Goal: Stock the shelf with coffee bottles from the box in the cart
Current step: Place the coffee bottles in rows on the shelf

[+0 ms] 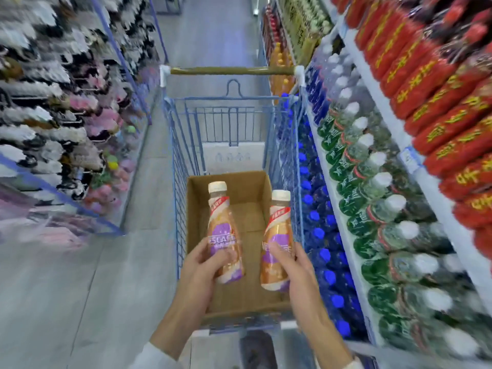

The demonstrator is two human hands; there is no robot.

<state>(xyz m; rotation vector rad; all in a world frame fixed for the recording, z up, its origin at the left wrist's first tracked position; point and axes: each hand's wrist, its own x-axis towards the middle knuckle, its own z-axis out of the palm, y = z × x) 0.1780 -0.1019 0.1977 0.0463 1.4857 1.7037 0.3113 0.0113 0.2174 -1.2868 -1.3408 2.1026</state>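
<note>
Two coffee bottles are held above an open cardboard box (194, 209) that sits in a blue wire cart (181, 145) in a shop aisle. The left bottle (225, 233) is gripped by the left hand (202, 270), whose fingers and thumb are curled round its lower label; the bottle is upright with a slight lean, its cream cap pointing away from the person. The right bottle (277, 235) is gripped in the same way by the right hand (298, 272), fingers wrapped round its lower half, cap uppermost. The two bottles are kept apart, with a gap between them. Through that gap the brown floor of the box is seen. Whether other bottles remain in the box cannot be told.

The cart is flanked on the right by a shelf (372, 83) packed with rows of drinks: blue-capped bottles (314, 217) lowest and nearest the cart, green-labelled bottles with white caps (372, 182) above them, and red packs with yellow lettering (439, 102) on top. On the left, a rack of blurred hanging goods (53, 102) is seen. The grey floor (66, 288) runs between them.
</note>
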